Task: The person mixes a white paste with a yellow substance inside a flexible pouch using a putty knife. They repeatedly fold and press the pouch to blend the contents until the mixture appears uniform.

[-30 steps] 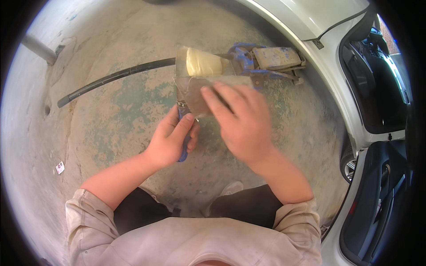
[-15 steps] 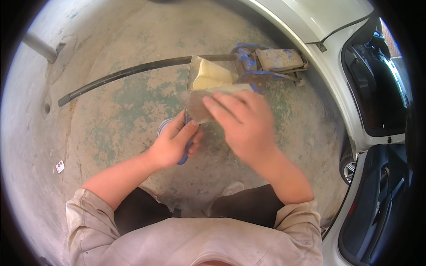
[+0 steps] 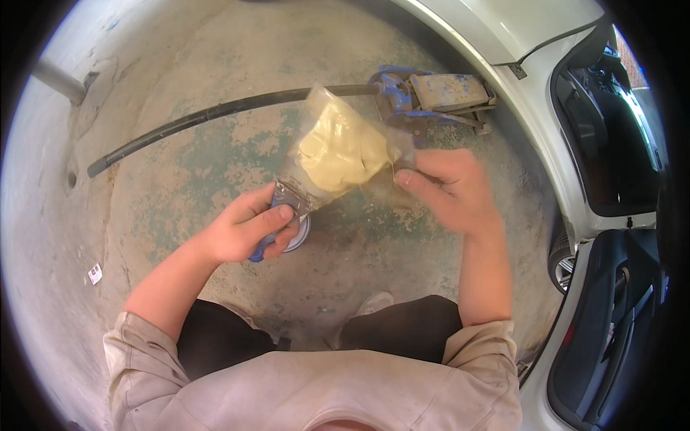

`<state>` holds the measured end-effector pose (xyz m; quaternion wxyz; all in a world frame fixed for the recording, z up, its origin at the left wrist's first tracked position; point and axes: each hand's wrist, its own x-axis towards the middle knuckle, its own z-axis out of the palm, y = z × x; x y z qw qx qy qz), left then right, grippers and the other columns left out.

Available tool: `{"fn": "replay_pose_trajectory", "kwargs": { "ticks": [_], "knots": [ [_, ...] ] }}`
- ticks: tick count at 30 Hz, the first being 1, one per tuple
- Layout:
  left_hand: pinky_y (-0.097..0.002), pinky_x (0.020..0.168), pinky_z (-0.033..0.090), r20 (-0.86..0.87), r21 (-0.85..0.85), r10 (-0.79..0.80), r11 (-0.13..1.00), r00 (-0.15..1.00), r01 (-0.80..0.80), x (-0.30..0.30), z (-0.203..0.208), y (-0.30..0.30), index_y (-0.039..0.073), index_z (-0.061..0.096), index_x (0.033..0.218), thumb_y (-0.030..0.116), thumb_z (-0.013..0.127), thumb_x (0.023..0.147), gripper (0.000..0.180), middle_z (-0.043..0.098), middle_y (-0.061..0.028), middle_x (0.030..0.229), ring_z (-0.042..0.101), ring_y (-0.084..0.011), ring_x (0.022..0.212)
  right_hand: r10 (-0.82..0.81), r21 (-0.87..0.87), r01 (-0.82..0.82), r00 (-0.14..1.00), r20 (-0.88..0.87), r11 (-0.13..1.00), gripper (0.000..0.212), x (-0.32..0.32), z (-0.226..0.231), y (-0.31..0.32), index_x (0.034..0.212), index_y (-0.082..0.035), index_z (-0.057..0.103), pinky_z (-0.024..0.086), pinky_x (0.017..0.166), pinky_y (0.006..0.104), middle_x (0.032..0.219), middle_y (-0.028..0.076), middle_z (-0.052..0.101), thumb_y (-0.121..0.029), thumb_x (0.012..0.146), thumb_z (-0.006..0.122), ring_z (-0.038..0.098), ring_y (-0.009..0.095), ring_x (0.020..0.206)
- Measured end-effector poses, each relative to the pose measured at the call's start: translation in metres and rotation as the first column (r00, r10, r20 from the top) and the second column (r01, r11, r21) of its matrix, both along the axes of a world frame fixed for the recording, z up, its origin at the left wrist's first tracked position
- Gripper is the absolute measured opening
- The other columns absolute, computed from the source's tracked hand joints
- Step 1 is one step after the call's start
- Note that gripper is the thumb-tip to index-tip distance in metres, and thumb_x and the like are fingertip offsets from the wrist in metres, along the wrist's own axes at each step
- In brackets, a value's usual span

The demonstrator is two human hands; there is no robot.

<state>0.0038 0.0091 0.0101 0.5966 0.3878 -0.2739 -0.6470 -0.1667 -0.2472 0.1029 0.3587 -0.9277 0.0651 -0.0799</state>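
Observation:
My left hand [image 3: 251, 226] is closed around the blue handle of a broad putty knife [image 3: 293, 195]. Soft yellow putty [image 3: 341, 147] lies smeared over the wide, see-through-looking sheet or blade beyond that handle. On the right side, my right hand [image 3: 453, 187] pinches a thin greyish spreader [image 3: 402, 146] between thumb and fingers. Its edge meets the putty; where one sheet ends and the other begins is hard to make out. Below my left hand shows part of a round tin [image 3: 300, 237] with a pale rim, mostly hidden.
A blue floor jack [image 3: 438, 97] with a long black handle [image 3: 208, 115] lies beyond my hands. A light-coloured car [image 3: 496, 32] with an open door [image 3: 611, 316] stands on the right. A grey post [image 3: 61, 80] is at the far left, and a small card [image 3: 95, 274] lies on the worn floor.
My right hand has swung right and turned, from over the putty to its right edge. My left hand has shifted slightly left. The putty now shows as a broader patch.

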Motion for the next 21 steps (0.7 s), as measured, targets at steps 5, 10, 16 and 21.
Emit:
{"fn": "replay_pose_trajectory", "kwargs": {
  "ticks": [5, 10, 16, 21],
  "knots": [
    [-0.0328, 0.067, 0.044, 0.711, -0.336, 0.390, 0.919, 0.585, -0.204, -0.017, -0.002, -0.022, 0.004, 0.041, 0.139, 0.005, 0.052, 0.096, 0.044, 0.053, -0.0121, 0.088, 0.052, -0.0226, 0.073, -0.331, 0.648, 0.366, 0.926, -0.183, 0.667, 0.014, 0.008, -0.039, 0.035, 0.095, 0.000, 0.066, 0.045, 0.062, 0.0280, 0.077, -0.001, 0.062, -0.013, 0.096, 0.060, 0.055, 0.010, 0.067],
    [-0.0393, 0.070, 0.046, 0.862, -0.500, 0.505, 0.862, 0.038, -0.085, -0.016, -0.020, -0.030, 0.008, 0.037, 0.150, -0.006, 0.058, 0.079, 0.075, 0.048, -0.0153, 0.088, 0.051, -0.0329, 0.078, -0.345, 0.982, 0.186, 0.922, -0.178, -0.010, 0.020, 0.018, -0.048, 0.051, 0.107, 0.002, 0.063, 0.053, 0.074, 0.0272, 0.098, 0.005, 0.067, -0.014, 0.095, 0.059, 0.064, 0.012, 0.087],
    [-0.0401, 0.069, 0.047, 0.874, -0.484, 0.481, 0.873, -0.067, -0.060, -0.017, -0.032, -0.031, 0.009, 0.043, 0.147, -0.005, 0.059, 0.077, 0.073, 0.047, -0.0137, 0.087, 0.051, -0.0318, 0.074, -0.380, 0.974, 0.126, 0.905, -0.191, -0.189, 0.021, 0.004, -0.044, 0.033, 0.110, 0.000, 0.063, 0.054, 0.082, 0.0312, 0.103, 0.007, 0.068, -0.011, 0.094, 0.056, 0.066, 0.016, 0.094],
    [-0.0372, 0.065, 0.046, 0.950, -0.288, 0.297, 0.953, 0.096, -0.095, -0.015, -0.023, -0.026, 0.007, 0.044, 0.143, 0.001, 0.057, 0.088, 0.057, 0.049, -0.0129, 0.084, 0.053, -0.0282, 0.072, -0.538, 0.989, 0.066, 0.833, -0.128, -0.133, 0.023, -0.004, -0.044, 0.015, 0.114, -0.001, 0.061, 0.054, 0.086, 0.0316, 0.108, 0.008, 0.066, -0.011, 0.094, 0.055, 0.066, 0.017, 0.098]
  ]
}}
